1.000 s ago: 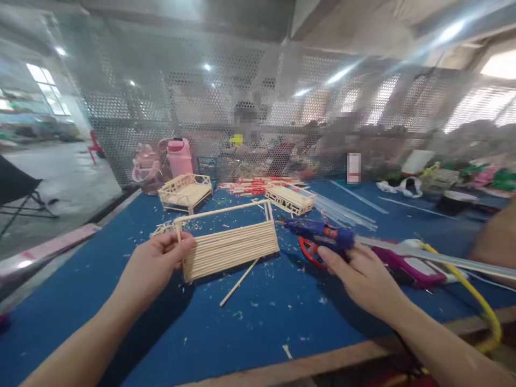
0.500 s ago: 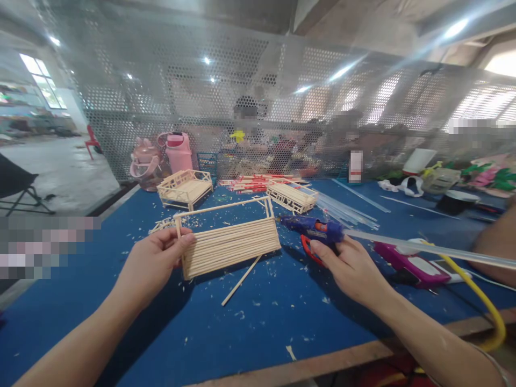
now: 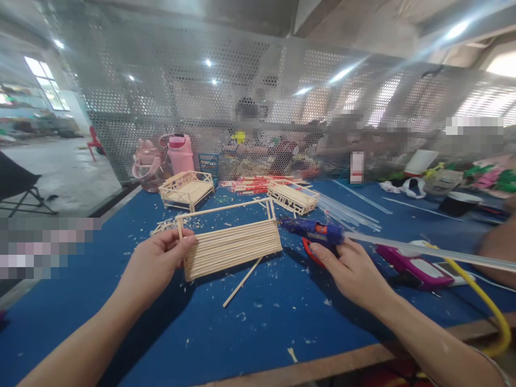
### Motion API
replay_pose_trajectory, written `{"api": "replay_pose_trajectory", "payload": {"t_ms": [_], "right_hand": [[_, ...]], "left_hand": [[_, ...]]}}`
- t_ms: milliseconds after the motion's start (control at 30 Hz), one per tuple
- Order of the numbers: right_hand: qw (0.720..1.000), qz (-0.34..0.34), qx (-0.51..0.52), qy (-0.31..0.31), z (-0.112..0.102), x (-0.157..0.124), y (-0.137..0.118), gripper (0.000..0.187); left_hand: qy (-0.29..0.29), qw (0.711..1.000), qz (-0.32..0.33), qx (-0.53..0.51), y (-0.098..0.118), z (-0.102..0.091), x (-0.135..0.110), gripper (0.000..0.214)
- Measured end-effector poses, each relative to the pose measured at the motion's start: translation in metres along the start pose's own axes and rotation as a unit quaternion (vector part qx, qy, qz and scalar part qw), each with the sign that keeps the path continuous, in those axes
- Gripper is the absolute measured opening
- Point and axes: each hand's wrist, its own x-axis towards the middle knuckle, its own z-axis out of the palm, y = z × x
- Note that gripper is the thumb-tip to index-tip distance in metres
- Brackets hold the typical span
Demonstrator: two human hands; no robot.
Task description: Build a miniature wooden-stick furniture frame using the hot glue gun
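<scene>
My left hand (image 3: pixel 163 258) pinches the left end of a small wooden stick frame (image 3: pixel 234 244), whose slatted panel of thin round sticks faces me. An upright frame of sticks rises behind the slats. My right hand (image 3: pixel 355 269) is wrapped round a blue hot glue gun (image 3: pixel 312 228) with a red trigger. Its nozzle points left, at or very near the frame's upper right corner; whether it touches I cannot tell. A long clear glue stick (image 3: pixel 427 250) runs out of the gun's rear. One loose wooden stick (image 3: pixel 242 282) lies on the table below the frame.
Two stick-built pieces, a bench-like one (image 3: pixel 187 189) and a lower one (image 3: pixel 292 196), stand farther back on the blue table (image 3: pixel 250 344). Red-ended sticks (image 3: pixel 262 184), clear glue sticks (image 3: pixel 349 209), pink bottles (image 3: pixel 179 153), a magenta device (image 3: pixel 413 267) and a yellow hose (image 3: pixel 492 301) surround them.
The view has shifted very slightly. Both hands, the stick frame and the glue gun keep nearly the same places relative to each other.
</scene>
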Motion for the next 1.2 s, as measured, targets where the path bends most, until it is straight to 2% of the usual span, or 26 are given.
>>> {"api": "replay_pose_trajectory", "payload": {"t_ms": [467,633,800,867,933,1033,1100,1200], "right_hand": [[1.0,-0.002,-0.017,0.004,-0.003,-0.001,-0.002,0.051],[1.0,-0.014,0.017,0.003,-0.006,-0.001,-0.001,0.042],[0.998,0.023,0.058,0.0,-0.014,0.003,-0.005,0.046],[0.993,0.046,0.106,-0.005,-0.017,0.005,-0.007,0.047],[0.98,0.069,0.184,-0.008,-0.02,0.006,-0.009,0.045],[0.958,0.072,0.276,-0.003,-0.024,0.006,-0.011,0.041],[0.961,0.066,0.267,0.008,-0.024,0.006,-0.012,0.037],[0.983,0.042,0.178,0.012,-0.022,0.007,-0.012,0.034]], "left_hand": [[-0.022,1.0,-0.002,-0.004,0.001,-0.002,-0.003,0.049],[-0.029,1.0,0.007,0.001,0.0,-0.001,-0.002,0.049],[-0.02,1.0,0.004,-0.01,0.001,0.0,-0.002,0.048],[-0.016,1.0,0.01,-0.012,0.001,-0.001,-0.002,0.047],[0.002,1.0,0.028,-0.005,-0.001,-0.002,-0.003,0.046],[0.076,0.992,0.089,0.053,-0.005,-0.005,-0.007,0.043],[0.119,0.976,0.137,0.123,-0.008,-0.005,-0.012,0.039],[0.104,0.961,0.165,0.195,-0.011,-0.003,-0.02,0.036]]}}
